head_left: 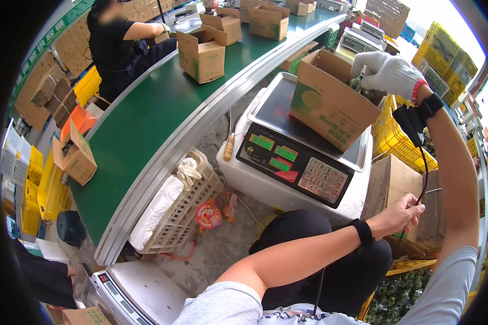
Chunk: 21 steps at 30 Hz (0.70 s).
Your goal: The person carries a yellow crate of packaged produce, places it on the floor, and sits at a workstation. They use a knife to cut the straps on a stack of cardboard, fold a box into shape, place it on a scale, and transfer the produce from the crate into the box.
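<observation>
My right hand, in a white knit glove, is at the right edge of an open cardboard box. Its fingers curl down, and a dark greenish thing beneath them is too hidden to name. The box sits tilted on the metal pan of a weighing scale with lit green displays and a keypad. My left hand is bare and reaches across to the right. Its fingers are closed round a thin black cable hanging from the device strapped to my right wrist.
A green conveyor belt carries several open boxes. A person in black sits beyond it. Yellow crates and flattened cardboard stand at right. A crate of green produce is below. A white plastic basket stands by the belt.
</observation>
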Each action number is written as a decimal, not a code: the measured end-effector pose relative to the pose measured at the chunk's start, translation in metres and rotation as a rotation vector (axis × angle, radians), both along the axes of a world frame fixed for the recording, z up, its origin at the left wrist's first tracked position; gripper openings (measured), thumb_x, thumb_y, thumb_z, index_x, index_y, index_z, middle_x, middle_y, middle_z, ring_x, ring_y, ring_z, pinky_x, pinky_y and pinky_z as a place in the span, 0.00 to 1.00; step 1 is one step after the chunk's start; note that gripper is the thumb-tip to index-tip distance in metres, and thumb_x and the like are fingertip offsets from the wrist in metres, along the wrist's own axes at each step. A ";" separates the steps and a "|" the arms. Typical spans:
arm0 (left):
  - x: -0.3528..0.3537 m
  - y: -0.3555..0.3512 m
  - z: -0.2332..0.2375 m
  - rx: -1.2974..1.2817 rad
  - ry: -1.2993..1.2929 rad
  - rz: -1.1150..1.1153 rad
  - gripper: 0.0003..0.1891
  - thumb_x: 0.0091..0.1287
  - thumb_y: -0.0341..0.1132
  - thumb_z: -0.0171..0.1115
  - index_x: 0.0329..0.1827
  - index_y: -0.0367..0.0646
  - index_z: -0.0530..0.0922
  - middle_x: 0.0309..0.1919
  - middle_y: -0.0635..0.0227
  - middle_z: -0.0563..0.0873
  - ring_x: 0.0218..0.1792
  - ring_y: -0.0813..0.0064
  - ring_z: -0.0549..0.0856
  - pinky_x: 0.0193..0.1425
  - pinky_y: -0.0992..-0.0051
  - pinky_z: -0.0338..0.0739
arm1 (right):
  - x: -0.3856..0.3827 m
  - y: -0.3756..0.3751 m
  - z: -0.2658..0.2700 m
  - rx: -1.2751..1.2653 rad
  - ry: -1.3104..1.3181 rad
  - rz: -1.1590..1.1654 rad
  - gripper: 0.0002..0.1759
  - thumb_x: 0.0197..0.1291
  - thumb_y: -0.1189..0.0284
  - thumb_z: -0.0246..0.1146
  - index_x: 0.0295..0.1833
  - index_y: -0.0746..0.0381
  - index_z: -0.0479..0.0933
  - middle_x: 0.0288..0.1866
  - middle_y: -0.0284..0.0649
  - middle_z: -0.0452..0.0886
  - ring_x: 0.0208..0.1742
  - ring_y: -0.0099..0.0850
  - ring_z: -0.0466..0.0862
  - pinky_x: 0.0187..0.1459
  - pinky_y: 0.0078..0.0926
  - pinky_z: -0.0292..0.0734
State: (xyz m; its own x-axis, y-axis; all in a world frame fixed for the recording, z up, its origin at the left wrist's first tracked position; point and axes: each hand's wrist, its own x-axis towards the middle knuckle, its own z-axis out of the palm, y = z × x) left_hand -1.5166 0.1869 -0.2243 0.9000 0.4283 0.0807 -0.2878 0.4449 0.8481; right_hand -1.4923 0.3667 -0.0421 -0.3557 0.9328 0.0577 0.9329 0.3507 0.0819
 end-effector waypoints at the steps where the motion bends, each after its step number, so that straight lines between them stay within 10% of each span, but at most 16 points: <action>1: 0.000 -0.001 0.000 0.000 -0.002 -0.004 0.23 0.76 0.55 0.53 0.57 0.45 0.70 0.36 0.72 0.81 0.30 0.83 0.81 0.34 0.79 0.75 | 0.006 0.001 -0.001 0.005 0.045 -0.009 0.17 0.55 0.67 0.66 0.52 0.54 0.81 0.34 0.33 0.83 0.33 0.24 0.83 0.36 0.25 0.79; 10: 0.001 0.002 -0.004 0.004 0.010 0.013 0.24 0.76 0.55 0.53 0.59 0.43 0.69 0.36 0.71 0.81 0.31 0.83 0.81 0.33 0.80 0.74 | 0.036 -0.007 0.008 0.165 0.694 0.099 0.18 0.72 0.67 0.59 0.65 0.51 0.75 0.31 0.25 0.73 0.30 0.12 0.69 0.30 0.13 0.65; 21: 0.006 0.003 -0.009 0.017 0.036 0.013 0.25 0.76 0.57 0.53 0.59 0.43 0.70 0.38 0.70 0.82 0.33 0.82 0.82 0.33 0.80 0.76 | 0.048 -0.035 0.007 0.230 0.713 -0.025 0.18 0.75 0.64 0.57 0.67 0.51 0.75 0.29 0.24 0.70 0.27 0.13 0.63 0.28 0.12 0.60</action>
State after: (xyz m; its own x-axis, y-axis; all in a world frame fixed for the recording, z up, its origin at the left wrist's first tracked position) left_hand -1.5108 0.1900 -0.2330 0.8967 0.4391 0.0555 -0.2627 0.4270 0.8652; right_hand -1.4444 0.3313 -0.0346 -0.1382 0.8765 0.4611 0.7944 0.3761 -0.4770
